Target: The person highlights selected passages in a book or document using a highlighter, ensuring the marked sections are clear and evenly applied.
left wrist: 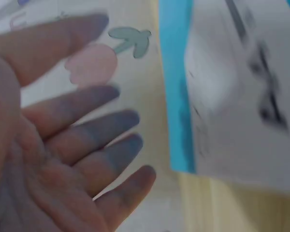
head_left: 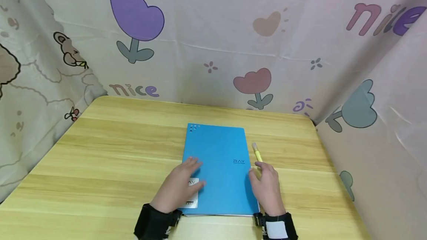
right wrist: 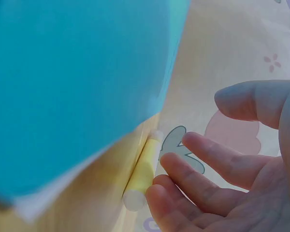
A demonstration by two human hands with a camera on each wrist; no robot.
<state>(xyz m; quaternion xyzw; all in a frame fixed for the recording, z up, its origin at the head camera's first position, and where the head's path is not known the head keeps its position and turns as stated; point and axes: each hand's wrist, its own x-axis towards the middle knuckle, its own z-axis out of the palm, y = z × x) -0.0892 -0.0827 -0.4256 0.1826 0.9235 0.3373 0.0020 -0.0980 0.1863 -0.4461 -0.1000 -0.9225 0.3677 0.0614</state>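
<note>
A blue notebook [head_left: 217, 143] with "RAY" printed on its cover lies flat on the wooden table. Over its lower left part, beside a white label [head_left: 191, 199], is my left hand [head_left: 180, 186], fingers spread. The left wrist view has that hand's palm facing the camera, holding nothing, with the label [left wrist: 227, 125] large at right. At the notebook's right edge, my right hand [head_left: 267, 188] has its fingers loosely bent. A yellow stick with pale ends [head_left: 257, 153], like a marker, lies just beyond its fingertips; the right wrist view puts the stick [right wrist: 144, 169] close beside the fingers.
The wooden tabletop [head_left: 100, 158] extends to both sides of the notebook. White cloth [head_left: 200, 17] printed with flowers and "nice" hangs behind the table and along its left and right sides. Black straps [head_left: 153, 221] wrap both wrists.
</note>
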